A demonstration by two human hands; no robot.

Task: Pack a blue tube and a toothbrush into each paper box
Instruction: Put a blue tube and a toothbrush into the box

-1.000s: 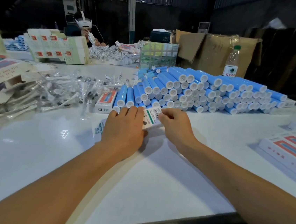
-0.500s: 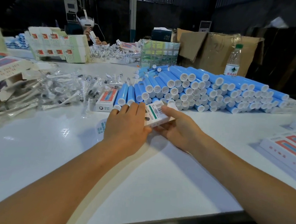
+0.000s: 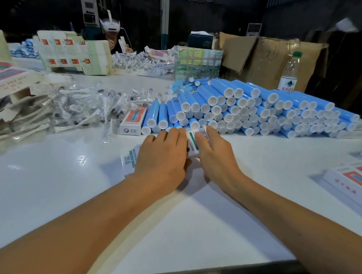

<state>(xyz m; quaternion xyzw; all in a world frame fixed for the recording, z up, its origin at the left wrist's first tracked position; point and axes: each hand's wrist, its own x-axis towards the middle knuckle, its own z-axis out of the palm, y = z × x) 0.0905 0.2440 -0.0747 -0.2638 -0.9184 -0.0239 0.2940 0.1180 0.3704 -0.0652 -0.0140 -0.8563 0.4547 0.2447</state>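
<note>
A white paper box (image 3: 193, 141) with a green stripe and a barcode is held between the left hand (image 3: 162, 157) and the right hand (image 3: 215, 156) above the white table (image 3: 58, 191), fingers curled against its two sides; a printed leaflet (image 3: 128, 158) is partly covered by the left hand; just beyond, a closed red-and-blue box (image 3: 132, 120) is laid beside the stacked blue tubes (image 3: 256, 109); wrapped toothbrushes (image 3: 78, 108) are heaped to the left, flat cartons (image 3: 358, 180) are laid to the right; a water bottle (image 3: 290, 72) and a cardboard box (image 3: 269, 56) are seen further back; a person with a headset (image 3: 111, 25) is seated at the far side.
</note>
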